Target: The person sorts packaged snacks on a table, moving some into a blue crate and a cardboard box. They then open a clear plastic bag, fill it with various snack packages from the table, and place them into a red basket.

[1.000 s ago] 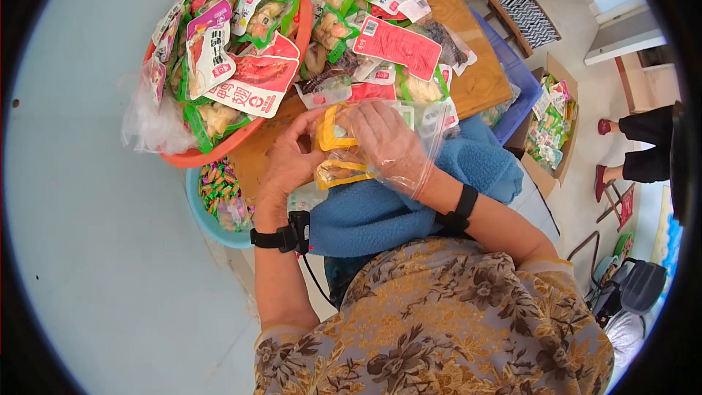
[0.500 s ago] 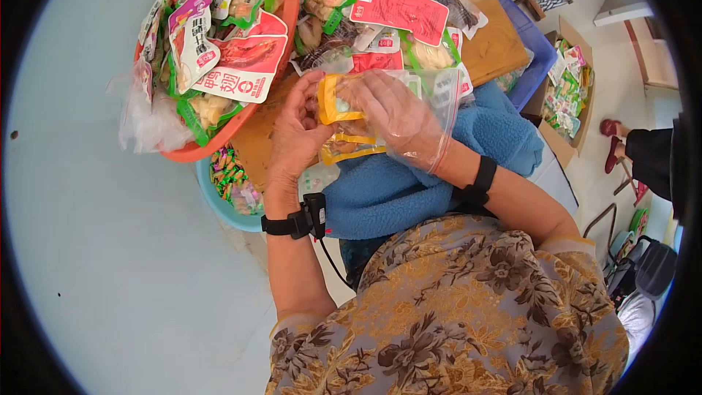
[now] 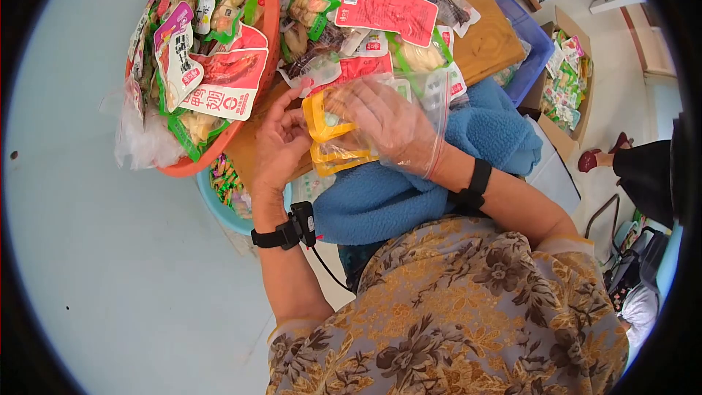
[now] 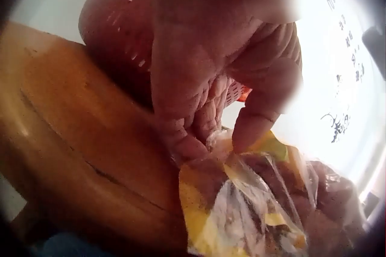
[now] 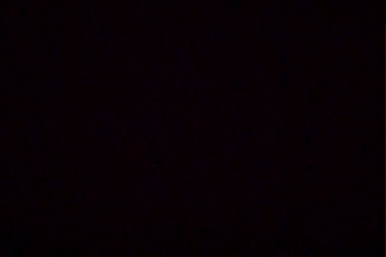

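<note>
A clear zip bag (image 3: pixel 436 113) with yellow-edged food packets (image 3: pixel 322 121) inside is held over the blue fleece on the lap. My right hand (image 3: pixel 395 128) reaches into this bag through its mouth, which lies round the wrist. Bent fingers of that hand grip the packets through their upper face; its thumb is hidden. At the far end of the bag is my left hand (image 3: pixel 279 148). In the left wrist view, its thumb and fingertips (image 4: pixel 188 148) pinch the bag's corner, right by a yellow packet edge (image 4: pixel 196 215). The right wrist view is black.
A heaped orange basket (image 3: pixel 272 29) of sealed snacks stands at the left, above a light blue basin (image 3: pixel 212 205) of small wrapped pieces. More packets, including a red one (image 3: pixel 391 14), cover the wooden table (image 3: pixel 486 47). A purple crate (image 3: pixel 540 51) and a filled cardboard box (image 3: pixel 537 95) are at right.
The right hand stays inside the bag with the packets. Fingers of the left hand have shifted slightly at the bag's end. The head view has moved a little.
</note>
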Available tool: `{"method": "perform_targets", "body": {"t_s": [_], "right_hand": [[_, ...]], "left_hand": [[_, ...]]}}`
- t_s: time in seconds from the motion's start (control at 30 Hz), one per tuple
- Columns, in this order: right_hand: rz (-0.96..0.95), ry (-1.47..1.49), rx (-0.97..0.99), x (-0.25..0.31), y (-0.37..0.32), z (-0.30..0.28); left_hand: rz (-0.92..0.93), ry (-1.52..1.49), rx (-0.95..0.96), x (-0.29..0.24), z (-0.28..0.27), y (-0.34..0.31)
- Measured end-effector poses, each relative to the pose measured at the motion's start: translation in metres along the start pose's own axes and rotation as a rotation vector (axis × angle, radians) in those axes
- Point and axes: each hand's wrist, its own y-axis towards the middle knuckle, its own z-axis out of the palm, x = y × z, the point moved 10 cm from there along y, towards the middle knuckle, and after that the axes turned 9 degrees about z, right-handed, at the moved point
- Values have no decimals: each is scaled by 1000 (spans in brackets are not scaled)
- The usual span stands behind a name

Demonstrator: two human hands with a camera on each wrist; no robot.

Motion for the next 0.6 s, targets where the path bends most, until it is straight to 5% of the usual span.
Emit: {"method": "perform_targets", "body": {"t_s": [0.33, 0.6], "right_hand": [[-59, -43, 36, 3, -5, 9], [-80, 25, 67, 4, -6, 8]], "left_hand": [[-83, 86, -15, 13, -7, 0], [12, 234, -276, 19, -26, 0]]}}
